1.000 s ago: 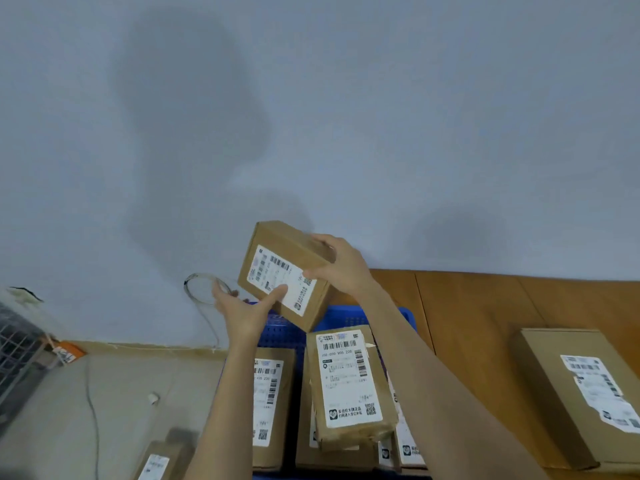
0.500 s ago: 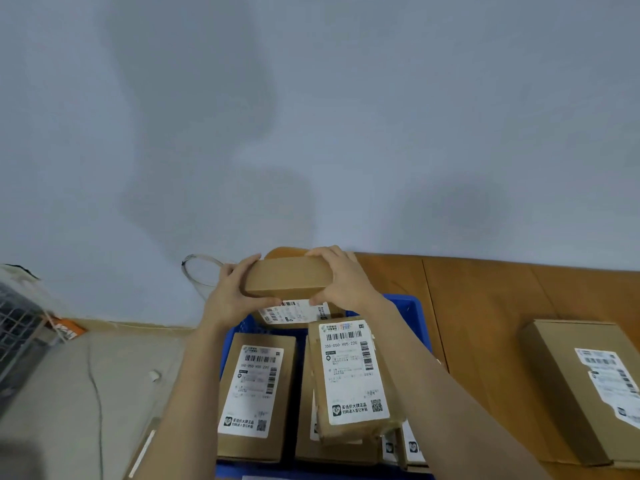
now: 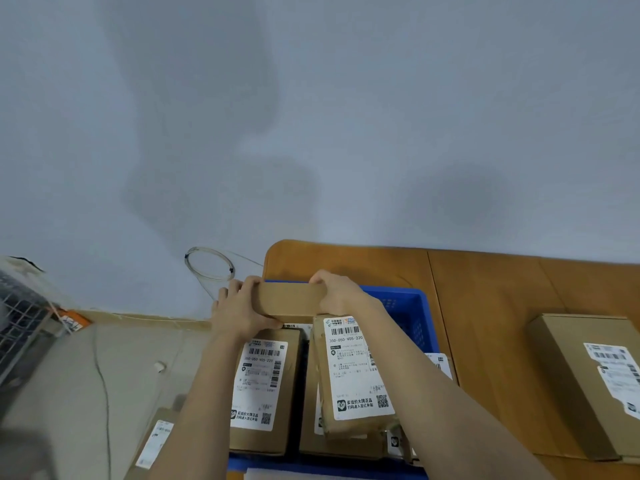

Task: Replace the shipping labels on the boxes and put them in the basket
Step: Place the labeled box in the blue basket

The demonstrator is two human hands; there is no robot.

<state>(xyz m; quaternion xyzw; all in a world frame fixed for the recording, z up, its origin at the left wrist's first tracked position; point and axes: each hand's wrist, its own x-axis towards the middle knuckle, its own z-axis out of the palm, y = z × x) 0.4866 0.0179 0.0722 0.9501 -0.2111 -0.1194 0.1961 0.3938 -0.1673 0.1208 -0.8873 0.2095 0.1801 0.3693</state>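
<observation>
**Placement step: box lowered into basket**

Nearest, labelled boxes [image 3: 263,393] already lie packed in the blue basket [image 3: 412,317]. Beyond them, the left hand [image 3: 239,311] and right hand [image 3: 341,294] grip a brown box [image 3: 291,301] at its ends, fingers curled round it, over the basket's far end. Judged next: seat it, then let go. Another labelled box [image 3: 588,382] waits on the bench [image 3: 485,289].

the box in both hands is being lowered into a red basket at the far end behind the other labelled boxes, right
Not quite: the basket is blue, not red, as the head view shows. The rest holds: the left hand and right hand grip the box at its two ends, at the basket's far end behind the labelled boxes already lying in it.
</observation>
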